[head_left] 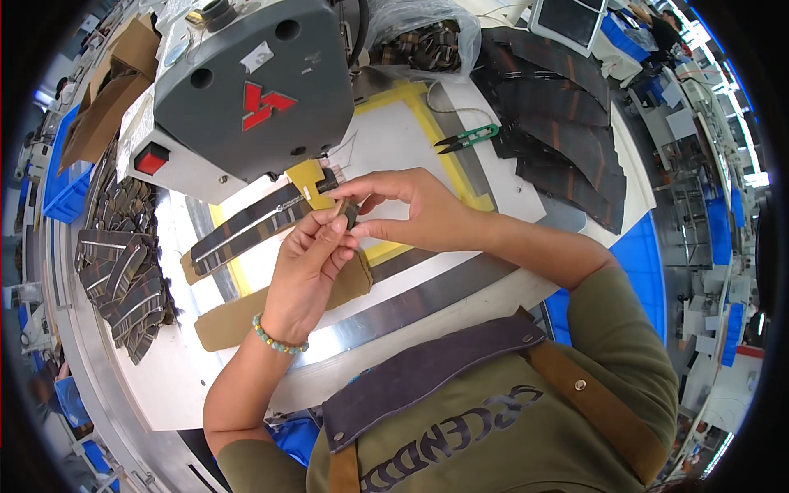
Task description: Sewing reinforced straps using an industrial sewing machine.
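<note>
Evidently both bare hands meet just below a large grey sewing-machine head, around a small dark plaid fabric piece. The left hand (a beaded green and yellow bracelet circles its wrist) has thumb and fingertips pinched together on that piece's near-left edge. At its other side is the right hand, thumb and forefinger curved apart around the piece; whether they press on it cannot be told.

Left of the hands lies a long dark plaid strip with a pale line along it, one end close to a yellow notched plate beneath the machine. Partly behind the left hand rests a flat tan cardboard-like strip.

Beyond the right hand, green-handled thread snips lie beside a stack of dark plaid panels. A heap of plaid fabric strips sits at the far left, and a clear plastic bag holding more pieces stands behind the machine's right side.
</note>
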A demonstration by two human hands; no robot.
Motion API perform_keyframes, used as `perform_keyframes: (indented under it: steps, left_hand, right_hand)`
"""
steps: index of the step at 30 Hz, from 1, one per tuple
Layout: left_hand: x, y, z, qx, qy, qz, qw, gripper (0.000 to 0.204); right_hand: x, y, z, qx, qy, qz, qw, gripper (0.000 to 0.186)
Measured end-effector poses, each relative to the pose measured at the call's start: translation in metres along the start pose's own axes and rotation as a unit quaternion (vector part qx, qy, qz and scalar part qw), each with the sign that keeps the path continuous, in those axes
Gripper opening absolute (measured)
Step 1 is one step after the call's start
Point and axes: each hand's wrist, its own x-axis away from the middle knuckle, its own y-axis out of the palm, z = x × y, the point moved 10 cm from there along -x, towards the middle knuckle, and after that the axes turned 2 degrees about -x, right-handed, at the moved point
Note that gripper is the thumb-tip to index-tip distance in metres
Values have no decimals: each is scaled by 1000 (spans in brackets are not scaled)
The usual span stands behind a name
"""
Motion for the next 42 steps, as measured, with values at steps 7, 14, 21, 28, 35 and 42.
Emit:
perform_keyframes:
  steps: [7, 14, 21, 28, 35, 42]
  left_hand:
    - [16, -18, 6, -89, 13, 62, 994, 9]
    - [25, -19, -6, -184, -49, 44, 981, 15]
    - [26, -1, 94, -689, 319, 119, 640, 21]
    - [22, 7, 74, -777, 401, 111, 472, 29]
    - [11, 17, 57, -807, 361, 36, 465, 48]
    - [-1, 13, 53, -810, 290, -13, 509, 67]
  right_hand:
    - [23, 13, -41, 298, -242, -13, 923, 38]
    - [49, 44, -46, 403, -392, -80, 823, 24]
    - [-9, 13, -11, 527, -349, -51, 773, 22]
    - [-31, 27, 20, 530, -332, -41, 779, 24]
    - [-28, 30, 15, 538, -359, -47, 761, 17]
    - [-28, 31, 18, 544, -345, -59, 763, 13]
